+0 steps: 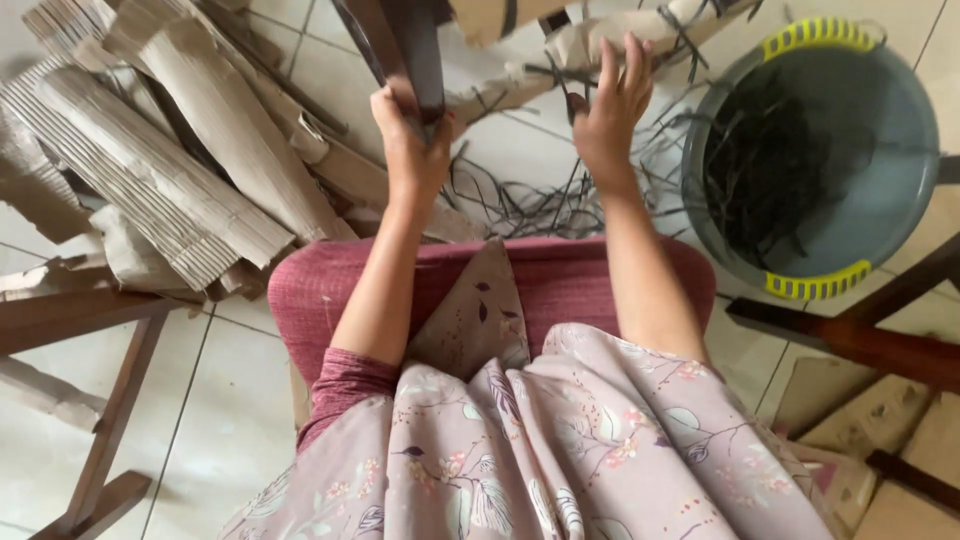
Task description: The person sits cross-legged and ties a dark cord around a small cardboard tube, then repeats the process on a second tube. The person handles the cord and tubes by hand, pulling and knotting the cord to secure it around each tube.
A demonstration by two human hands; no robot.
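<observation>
My left hand [408, 135] is closed around the lower end of a dark flat strip [400, 45] that rises out of the top of the view. My right hand [610, 105] is spread with fingers apart, its fingertips on a torn brown cardboard piece [610, 40] tangled with thin dark strands [540, 200]. Both arms reach forward over my lap, which is covered by a pink floral cloth [560, 450] and a red cushion [560, 275].
A grey round basin [900, 190] with yellow handles holds dark strands at right. Peeled corrugated cardboard [160, 170] is heaped on the tiled floor at left. Dark wooden furniture legs [110, 410] stand lower left, with another wooden piece [850, 335] and flat cardboard [880, 420] at right.
</observation>
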